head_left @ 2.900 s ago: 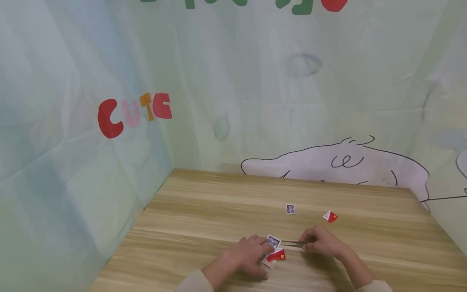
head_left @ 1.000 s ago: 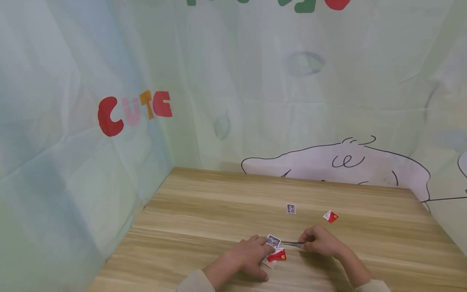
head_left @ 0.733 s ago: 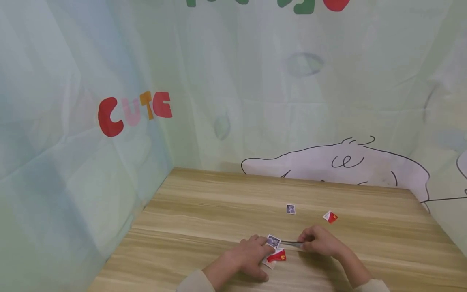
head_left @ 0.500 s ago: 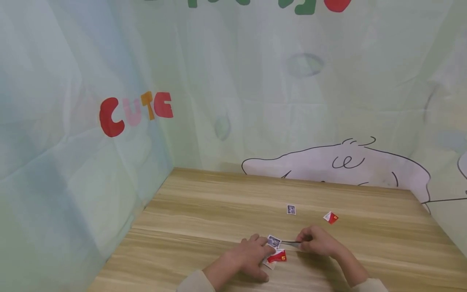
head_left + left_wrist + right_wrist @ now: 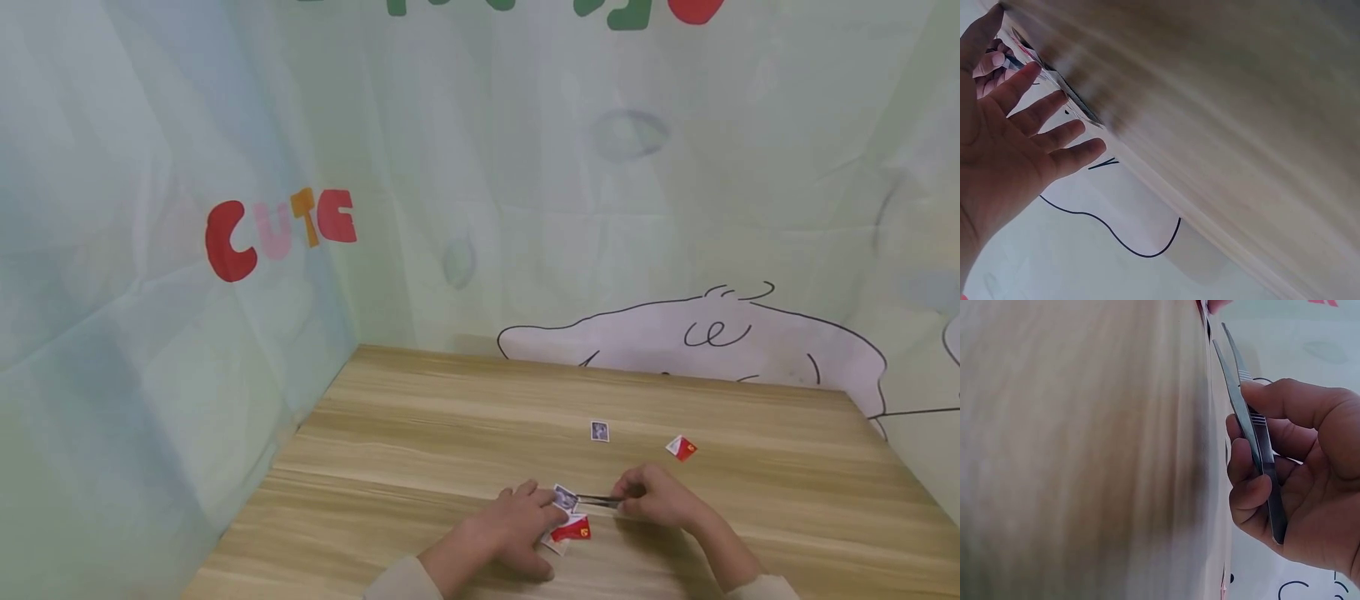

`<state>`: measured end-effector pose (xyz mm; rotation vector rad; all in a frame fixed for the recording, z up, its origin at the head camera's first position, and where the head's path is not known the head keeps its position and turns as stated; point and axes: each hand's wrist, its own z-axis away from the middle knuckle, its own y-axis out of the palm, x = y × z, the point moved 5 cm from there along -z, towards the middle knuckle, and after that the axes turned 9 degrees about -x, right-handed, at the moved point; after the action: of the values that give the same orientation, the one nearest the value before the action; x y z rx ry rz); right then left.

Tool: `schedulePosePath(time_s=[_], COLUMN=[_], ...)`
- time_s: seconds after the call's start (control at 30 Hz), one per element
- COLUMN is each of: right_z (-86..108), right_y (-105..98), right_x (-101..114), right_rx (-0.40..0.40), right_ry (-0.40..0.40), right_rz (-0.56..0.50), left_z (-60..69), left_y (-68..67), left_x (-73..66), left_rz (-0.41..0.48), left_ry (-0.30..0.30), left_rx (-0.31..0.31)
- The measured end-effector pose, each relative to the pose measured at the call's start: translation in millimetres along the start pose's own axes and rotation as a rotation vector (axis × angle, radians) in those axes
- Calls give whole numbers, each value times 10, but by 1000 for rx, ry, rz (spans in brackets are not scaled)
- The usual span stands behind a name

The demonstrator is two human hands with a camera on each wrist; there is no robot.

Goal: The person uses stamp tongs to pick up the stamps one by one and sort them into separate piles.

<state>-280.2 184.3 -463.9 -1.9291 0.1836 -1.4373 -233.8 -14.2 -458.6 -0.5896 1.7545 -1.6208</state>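
Observation:
In the head view my left hand (image 5: pixel 521 532) lies spread at the left of a small cluster, its fingertips touching a bluish-grey picture card (image 5: pixel 566 497) and a red and white card (image 5: pixel 573 528). A pale card (image 5: pixel 556 545) lies partly under the red one. My right hand (image 5: pixel 660 497) pinches metal tweezers (image 5: pixel 600 501), whose tips reach the picture card's right edge. The right wrist view shows the tweezers (image 5: pixel 1252 425) between thumb and curled fingers, tips apart. From the left wrist, my left hand (image 5: pixel 1019 144) has its fingers extended.
Farther back on the wooden table (image 5: pixel 420 417) lie another small picture card (image 5: pixel 600 431) and a second red and white card (image 5: pixel 682 447). Printed fabric (image 5: pixel 480 208) hangs along the back and left sides of the table.
The tweezer tips, close together half a second ago, now stand slightly apart. The picture card has shifted slightly to the right beside my left fingertips. Both hands have stayed nearly in place.

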Motion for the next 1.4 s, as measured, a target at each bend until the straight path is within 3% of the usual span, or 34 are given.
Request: schedulePosePath(time_s=[0.37,0.73,1.0,1.4], right_z=[25,17,-34,-101], right_y=[-31,-24,-19,27], right_x=[-59,-30,0,-20], right_rx=[9,3,-1,2], right_ry=[34,30,-2,-45], right_rz=[-22,4,24,33], left_z=[-16,-34,-58,-67], left_y=[27,20,-20,-52], left_x=[17,105,173,271], left_rz=[-25,-40,-58,10], left_ry=[12,-43,-49,-44], left_rx=[-12,-25,-37,-8])
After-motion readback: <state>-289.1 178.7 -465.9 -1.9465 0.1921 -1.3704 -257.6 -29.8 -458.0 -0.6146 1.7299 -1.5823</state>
